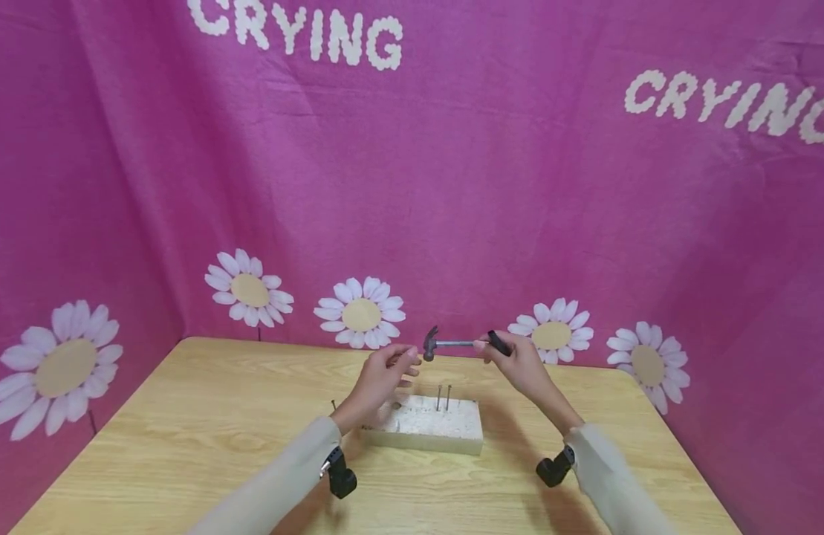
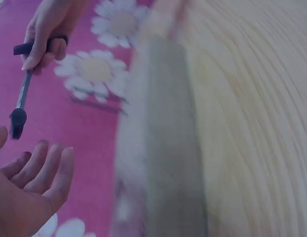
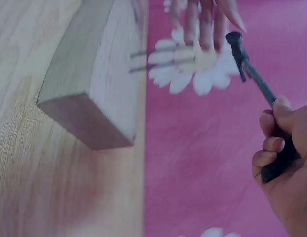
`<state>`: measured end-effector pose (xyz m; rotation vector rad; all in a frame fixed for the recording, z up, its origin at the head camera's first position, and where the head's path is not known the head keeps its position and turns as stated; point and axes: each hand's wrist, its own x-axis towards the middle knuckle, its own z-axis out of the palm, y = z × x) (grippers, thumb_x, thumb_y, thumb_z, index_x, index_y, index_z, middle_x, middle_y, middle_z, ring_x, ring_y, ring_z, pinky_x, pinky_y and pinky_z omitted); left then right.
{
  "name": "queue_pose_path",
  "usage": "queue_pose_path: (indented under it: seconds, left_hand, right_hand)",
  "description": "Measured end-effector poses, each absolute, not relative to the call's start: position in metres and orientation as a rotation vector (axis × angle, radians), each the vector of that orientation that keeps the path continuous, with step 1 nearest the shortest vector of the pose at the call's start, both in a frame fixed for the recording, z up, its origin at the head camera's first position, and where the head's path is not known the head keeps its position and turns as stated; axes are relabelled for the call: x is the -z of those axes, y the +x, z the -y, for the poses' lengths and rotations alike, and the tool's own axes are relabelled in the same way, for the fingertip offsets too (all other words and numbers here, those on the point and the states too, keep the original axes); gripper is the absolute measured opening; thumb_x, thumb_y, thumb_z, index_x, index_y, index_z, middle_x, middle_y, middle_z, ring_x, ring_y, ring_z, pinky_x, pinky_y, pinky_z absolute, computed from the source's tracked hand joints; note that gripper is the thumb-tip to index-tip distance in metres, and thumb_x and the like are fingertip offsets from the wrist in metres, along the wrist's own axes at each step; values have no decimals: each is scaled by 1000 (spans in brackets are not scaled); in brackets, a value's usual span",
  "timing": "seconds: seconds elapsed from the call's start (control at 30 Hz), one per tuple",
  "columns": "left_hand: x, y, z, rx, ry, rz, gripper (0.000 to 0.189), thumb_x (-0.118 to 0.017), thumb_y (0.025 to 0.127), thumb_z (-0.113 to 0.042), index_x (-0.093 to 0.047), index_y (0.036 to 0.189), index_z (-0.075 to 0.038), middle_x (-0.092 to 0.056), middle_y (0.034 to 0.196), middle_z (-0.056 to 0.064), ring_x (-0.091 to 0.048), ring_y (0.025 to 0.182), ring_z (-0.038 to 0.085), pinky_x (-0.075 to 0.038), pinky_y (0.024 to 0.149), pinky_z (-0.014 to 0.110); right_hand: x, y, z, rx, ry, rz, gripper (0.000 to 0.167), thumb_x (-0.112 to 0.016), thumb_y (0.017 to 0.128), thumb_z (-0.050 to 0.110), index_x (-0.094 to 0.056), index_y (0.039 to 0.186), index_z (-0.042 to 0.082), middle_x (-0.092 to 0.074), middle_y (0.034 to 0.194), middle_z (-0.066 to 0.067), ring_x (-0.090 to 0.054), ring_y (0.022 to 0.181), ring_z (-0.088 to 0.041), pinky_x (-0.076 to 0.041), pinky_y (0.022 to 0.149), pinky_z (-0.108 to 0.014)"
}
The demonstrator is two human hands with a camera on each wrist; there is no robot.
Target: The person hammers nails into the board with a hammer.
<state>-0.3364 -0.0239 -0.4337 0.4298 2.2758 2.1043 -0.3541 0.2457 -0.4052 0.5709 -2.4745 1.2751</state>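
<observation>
My right hand [image 1: 521, 364] grips the black handle of a small claw hammer [image 1: 454, 343], held in the air above the table with its head toward the left. Just left of the hammer head is my left hand [image 1: 381, 377], its fingers loosely bent and apart from the hammer. In the left wrist view that left hand [image 2: 32, 190] has nothing in it. Below both hands lies a pale block [image 1: 425, 423]. Two nails [image 1: 443, 398] stand upright in its top, side by side; the right wrist view shows these nails [image 3: 160, 59] too.
Another nail [image 1: 333, 405] shows just left of my left wrist, its lower part hidden. The block rests on a wooden table [image 1: 251, 416]. A pink cloth [image 1: 465, 186] with daisies and lettering hangs behind and at both sides. Each wrist carries a black camera [image 1: 342, 475].
</observation>
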Motion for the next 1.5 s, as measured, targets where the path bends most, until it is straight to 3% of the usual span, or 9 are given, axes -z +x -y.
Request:
queue_pose_path:
  seconds: [0.2, 0.33, 0.43, 0.5, 0.7, 1.1, 1.27, 1.37, 1.5]
  left_hand:
    - [422, -334, 21, -2183, 459, -2131, 36, -62, 107, -25, -68, 124, 7, -78, 106, 19, -77, 94, 19, -62, 90, 39]
    - [420, -328, 30, -2180, 429, -2227, 31, -65, 106, -22, -71, 120, 6, -80, 99, 16, -78, 89, 17, -62, 86, 31]
    - [415, -325, 34, -2165, 477, -2286, 28, -66, 105, -21, -73, 116, 4, -80, 99, 18, -78, 88, 19, -61, 82, 27]
    - [411, -325, 34, -2151, 546, -2316, 26, -67, 104, -20, -74, 114, 3, -80, 98, 19, -77, 88, 21, -61, 79, 26]
    - [407, -324, 29, -2077, 689, -2399, 23, -68, 103, -19, -75, 112, 1, -80, 94, 15, -77, 88, 23, -60, 80, 26]
    - [414, -318, 30, -1973, 829, -2611, 12, -70, 101, -13, -79, 107, -5, -80, 89, 8, -73, 84, 15, -56, 76, 23]
    - [414, -311, 32, -1906, 944, -2719, 16, -70, 101, -16, -79, 112, -9, -80, 93, 5, -53, 65, 4, -39, 57, 18]
    - [414, -306, 32, -1897, 980, -2751, 19, -71, 100, -15, -79, 117, -8, -81, 97, 5, -40, 59, 2, -32, 52, 19]
    - [414, -302, 32, -1923, 1017, -2770, 20, -72, 100, -12, -78, 118, -7, -81, 100, 6, -57, 68, 3, -37, 56, 20]
  right_hand:
    - [392, -332, -228, -1172, 756, 2515, 8, -74, 99, 16, -75, 100, 8, -59, 74, 2, -45, 61, -8, -41, 54, -24]
    - [392, -325, -232, -1085, 819, 2600, 28, -69, 103, 20, -69, 126, 3, -61, 88, 1, -51, 74, -9, -48, 65, -27]
    - [394, -322, -241, -1000, 888, 2630, 29, -58, 109, 15, -64, 133, 0, -60, 93, 0, -52, 82, -10, -49, 73, -30]
    - [396, -320, -246, -951, 957, 2610, 22, -52, 110, 10, -67, 123, 1, -58, 93, 2, -51, 84, -9, -49, 74, -29]
    - [399, -315, -248, -906, 1076, 2486, 13, -60, 106, 7, -65, 97, 14, -46, 82, 9, -42, 75, -4, -41, 63, -23]
    - [402, -309, -246, -692, 1183, 2365, 7, -67, 100, 1, -70, 99, 8, -52, 85, 7, -45, 80, -4, -43, 68, -21]
    - [399, -307, -247, -688, 1220, 2393, 10, -68, 99, 0, -70, 98, 9, -52, 86, 8, -45, 79, -3, -44, 68, -20]
    - [399, -306, -248, -727, 1244, 2403, 11, -68, 99, 0, -70, 98, 10, -52, 84, 8, -44, 76, -2, -44, 66, -20]
    - [398, -303, -246, -766, 1236, 2395, 11, -67, 100, 1, -70, 98, 11, -51, 82, 8, -43, 73, -2, -42, 62, -20]
